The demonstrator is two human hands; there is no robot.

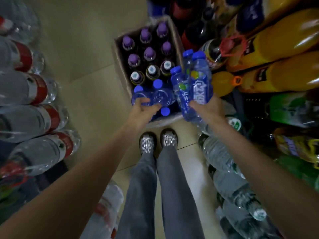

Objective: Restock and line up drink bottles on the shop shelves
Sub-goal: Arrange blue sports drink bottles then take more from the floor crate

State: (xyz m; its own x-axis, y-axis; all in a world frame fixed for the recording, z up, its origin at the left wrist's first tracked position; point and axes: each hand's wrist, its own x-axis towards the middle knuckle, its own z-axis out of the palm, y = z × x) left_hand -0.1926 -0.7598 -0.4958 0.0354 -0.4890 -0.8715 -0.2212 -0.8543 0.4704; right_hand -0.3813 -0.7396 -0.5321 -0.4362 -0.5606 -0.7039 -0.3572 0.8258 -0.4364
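A cardboard box [174, 37] stands on the floor in front of my feet, holding several purple-capped bottles [149, 53], dark bottles with white caps [151, 70] and blue-capped bottles [157, 84]. My left hand [141, 109] reaches into the near end of the box and its fingers curl around two blue-capped bottles [150, 98]. My right hand [205, 107] grips a bunch of three blue bottles [193, 83] lifted beside the box's right edge, caps pointing away from me.
Large clear water bottles with red labels [34, 90] line the shelf on the left. Orange soft-drink bottles [276, 49], green bottles [291, 107] and clear water bottles [222, 156] fill the shelves on the right. Beige tiled floor [82, 49] runs between them.
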